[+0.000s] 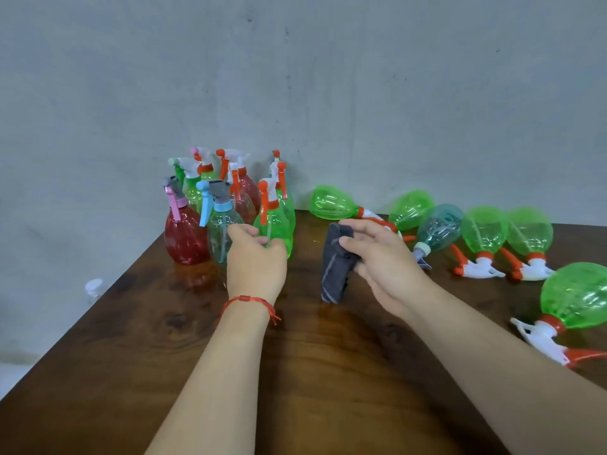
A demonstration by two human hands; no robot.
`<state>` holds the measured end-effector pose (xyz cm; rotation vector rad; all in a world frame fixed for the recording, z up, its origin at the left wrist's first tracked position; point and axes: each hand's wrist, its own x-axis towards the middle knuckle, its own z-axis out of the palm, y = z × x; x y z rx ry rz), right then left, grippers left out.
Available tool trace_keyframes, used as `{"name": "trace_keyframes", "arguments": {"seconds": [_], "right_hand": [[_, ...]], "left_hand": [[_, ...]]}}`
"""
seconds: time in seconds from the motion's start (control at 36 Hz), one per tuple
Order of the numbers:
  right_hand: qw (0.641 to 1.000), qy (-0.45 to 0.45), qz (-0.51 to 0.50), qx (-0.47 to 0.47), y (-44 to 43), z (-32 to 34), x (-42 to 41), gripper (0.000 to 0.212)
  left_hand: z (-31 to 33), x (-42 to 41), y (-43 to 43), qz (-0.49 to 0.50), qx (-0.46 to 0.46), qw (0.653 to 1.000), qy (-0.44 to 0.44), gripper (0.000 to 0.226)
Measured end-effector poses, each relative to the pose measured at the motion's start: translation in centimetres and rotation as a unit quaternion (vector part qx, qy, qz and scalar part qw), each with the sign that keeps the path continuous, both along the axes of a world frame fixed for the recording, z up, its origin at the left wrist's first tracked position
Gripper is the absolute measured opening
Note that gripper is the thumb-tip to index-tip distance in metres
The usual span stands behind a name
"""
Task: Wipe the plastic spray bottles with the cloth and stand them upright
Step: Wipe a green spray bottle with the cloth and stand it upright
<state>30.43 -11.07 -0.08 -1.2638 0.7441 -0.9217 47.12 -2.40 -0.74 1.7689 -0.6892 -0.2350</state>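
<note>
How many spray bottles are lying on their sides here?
6. A back row, left to right: first green bottle, second green bottle, teal bottle, fourth bottle, fifth bottle. The sixth bottle lies nearer, far right. The right hand might hide another.

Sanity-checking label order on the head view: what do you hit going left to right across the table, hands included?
red upright bottle → blue-trigger clear bottle → left hand → grey cloth → right hand → teal lying bottle → nearest lying green bottle
</note>
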Motion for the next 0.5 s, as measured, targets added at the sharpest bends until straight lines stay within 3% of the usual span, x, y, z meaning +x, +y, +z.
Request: {"name": "trace_keyframes", "arguments": {"seconds": [0.11, 0.19, 0.25, 0.33, 0.5], "right_hand": [[0.996, -0.074, 0.028, 0.035, 0.4, 0.7, -3.4, 0.033], [0.995, -0.083, 0.045, 0.028, 0.7, 1.1, -5.9, 0.037], [0.995, -0.085, 0.049, 0.018, 0.9, 1.1, -7.3, 0.039], [0.994, -0.098, 0.052, 0.016, 1.3, 0.9, -9.0, 0.041], [0.993, -0.103, 0.051, 0.004, 1.6, -1.1, -10.9, 0.041]], "left_hand": [[0.8, -1.3, 0.3, -0.042, 0.082, 0.995, -0.041, 0.017], [1.2, -2.8, 0.4, -0.140, 0.108, 0.982, -0.071, 0.019], [1.5, -4.5, 0.5, -0.261, 0.042, 0.964, -0.033, 0.032], [0.8, -7.9, 0.7, -0.429, 0.001, 0.903, -0.026, 0.072], [-1.5, -10.4, -0.2, -0.378, -0.028, 0.915, -0.139, 0.052]]}}
